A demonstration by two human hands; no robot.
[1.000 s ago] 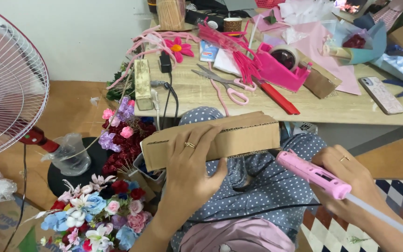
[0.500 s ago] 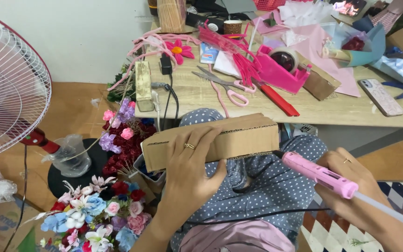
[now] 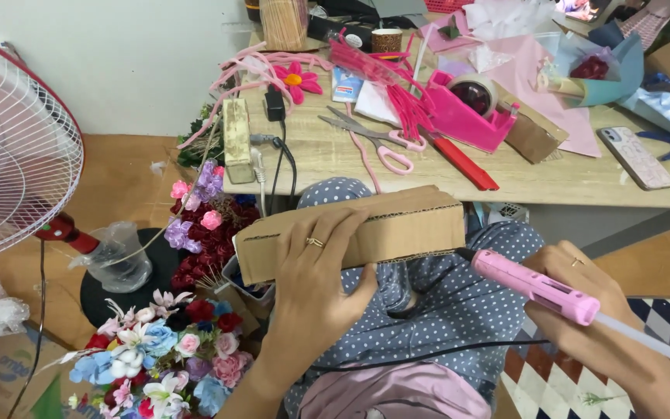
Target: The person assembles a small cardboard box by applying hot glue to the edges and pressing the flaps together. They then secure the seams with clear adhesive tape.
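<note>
moved: pretty much nothing, glue gun [image 3: 535, 285] just dipped a bit lower
left hand [image 3: 316, 291]: fingers wrapped over the cardboard strip [image 3: 354, 231], held flat above the lap
right hand [image 3: 595, 310]: fingers closed round the pink glue gun, nozzle nearly touching the strip's right end
table [image 3: 327, 159]: scissors [image 3: 370, 140] near front edge, pink tape dispenser [image 3: 471, 112] behind

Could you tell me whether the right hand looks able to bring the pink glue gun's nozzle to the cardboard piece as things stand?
Probably yes: the glue gun in the right hand points at the cardboard piece, nothing between.
</note>
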